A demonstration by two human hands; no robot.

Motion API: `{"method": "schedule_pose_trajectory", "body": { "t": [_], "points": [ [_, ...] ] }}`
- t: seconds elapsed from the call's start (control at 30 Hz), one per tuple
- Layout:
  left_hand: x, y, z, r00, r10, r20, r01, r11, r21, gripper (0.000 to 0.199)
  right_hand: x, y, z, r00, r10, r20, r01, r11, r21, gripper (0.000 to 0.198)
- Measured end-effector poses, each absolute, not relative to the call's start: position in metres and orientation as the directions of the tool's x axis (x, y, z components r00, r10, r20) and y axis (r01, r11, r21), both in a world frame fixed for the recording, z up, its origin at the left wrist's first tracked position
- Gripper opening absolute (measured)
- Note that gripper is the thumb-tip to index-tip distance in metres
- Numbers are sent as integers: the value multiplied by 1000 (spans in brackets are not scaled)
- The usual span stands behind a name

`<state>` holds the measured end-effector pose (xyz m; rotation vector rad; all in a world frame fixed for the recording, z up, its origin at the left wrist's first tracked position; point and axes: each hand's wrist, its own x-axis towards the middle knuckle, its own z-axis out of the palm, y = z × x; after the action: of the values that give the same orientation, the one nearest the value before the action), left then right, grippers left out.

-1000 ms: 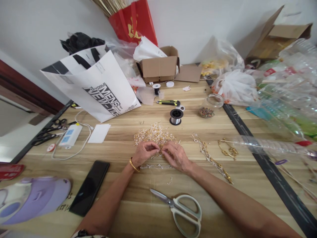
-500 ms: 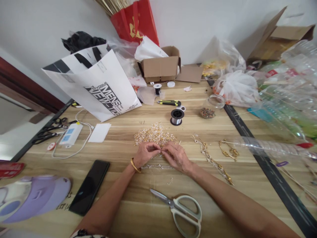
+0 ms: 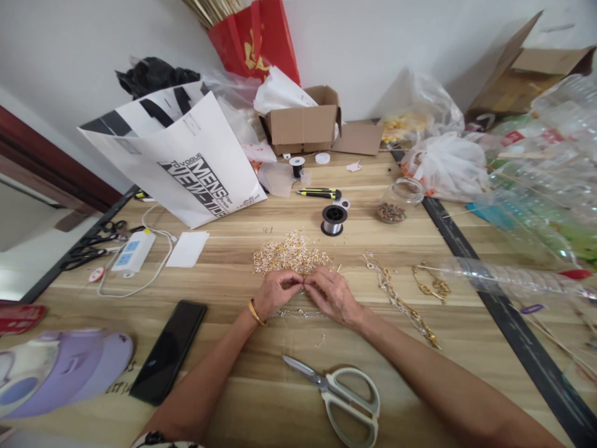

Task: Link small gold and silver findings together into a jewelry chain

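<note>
My left hand [image 3: 278,291] and my right hand [image 3: 331,295] meet fingertip to fingertip, both pinched closed; whatever is between them is too small to make out. Just beyond them spreads a pile of small gold and clear beads [image 3: 290,252]. A silvery beaded strand [image 3: 298,314] lies on the wood below my fingers. White-handled scissors [image 3: 340,395] rest nearer to me, with a few tiny loose bits [image 3: 319,340] above them. To the right of my right hand lies a gold and silver beaded strand [image 3: 396,298].
Behind the pile stand a spool of clear line [image 3: 333,221], a yellow-black utility knife [image 3: 319,193] and a jar of dark beads [image 3: 394,205]. A phone [image 3: 168,352] and a power strip [image 3: 134,252] are at left. Plastic bottles [image 3: 550,186] crowd the right side.
My hands stay together in almost the same place. My left hand and its bracelet have shifted very slightly to the right; the objects on the table have not moved.
</note>
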<state>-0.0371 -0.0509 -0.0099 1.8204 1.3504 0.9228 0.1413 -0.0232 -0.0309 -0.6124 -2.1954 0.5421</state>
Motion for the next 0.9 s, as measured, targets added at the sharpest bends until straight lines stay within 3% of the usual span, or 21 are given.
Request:
{"method": "schedule_pose_trajectory", "body": {
  "t": [0.4,0.9],
  "points": [
    [-39,-51,-8,179,982,59,335,-117,935,11,143,-23,-31,-553,602,576,227,774,-591,5],
    [-40,-50,-6,162,986,48,302,-96,949,15,144,-24,-30,-550,610,570,244,770,-589,4]
  ]
}}
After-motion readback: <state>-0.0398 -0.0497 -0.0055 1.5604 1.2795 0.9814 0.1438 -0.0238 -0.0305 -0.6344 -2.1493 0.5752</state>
